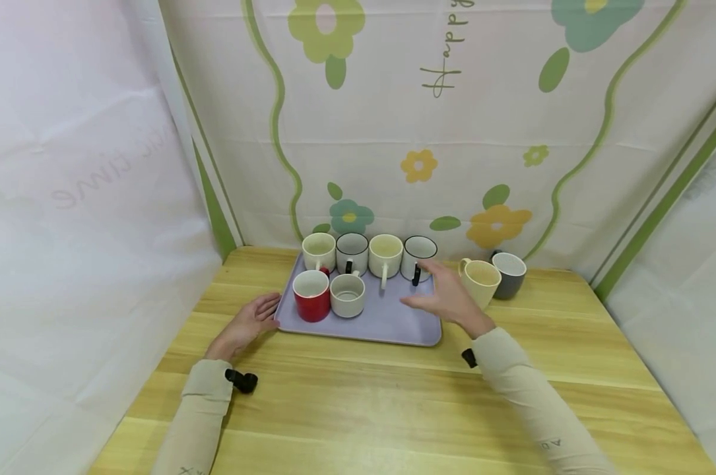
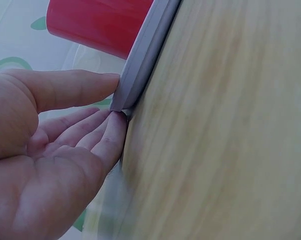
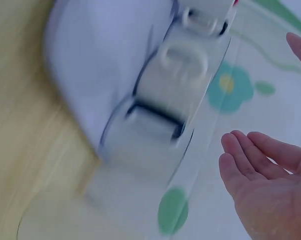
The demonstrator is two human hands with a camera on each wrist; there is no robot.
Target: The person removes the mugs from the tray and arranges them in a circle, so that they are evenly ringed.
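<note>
My left hand (image 1: 247, 326) is at the near left corner of a lilac tray (image 1: 393, 320). In the left wrist view, its thumb and fairly straight fingers touch the tray's rim (image 2: 140, 60). Over the tray's right end is my right hand (image 1: 449, 297), thumb and fingers spread apart, holding nothing. Just beyond its fingers stands a white mug (image 1: 420, 249) with a black rim and handle. Along the back of the tray are also a cream mug (image 1: 386, 254), a black-rimmed grey mug (image 1: 352, 254) and another cream mug (image 1: 318, 251). A red mug (image 1: 312, 303) and an off-white mug (image 1: 348, 300) stand in front.
Right of the tray, a pale yellow mug (image 1: 481, 277) and a dark grey mug (image 1: 510, 277) stand on the wooden table (image 1: 358, 402). Behind the table hangs a flower-printed cloth (image 1: 358, 132). More white cloth (image 1: 84, 264) hangs at the left side.
</note>
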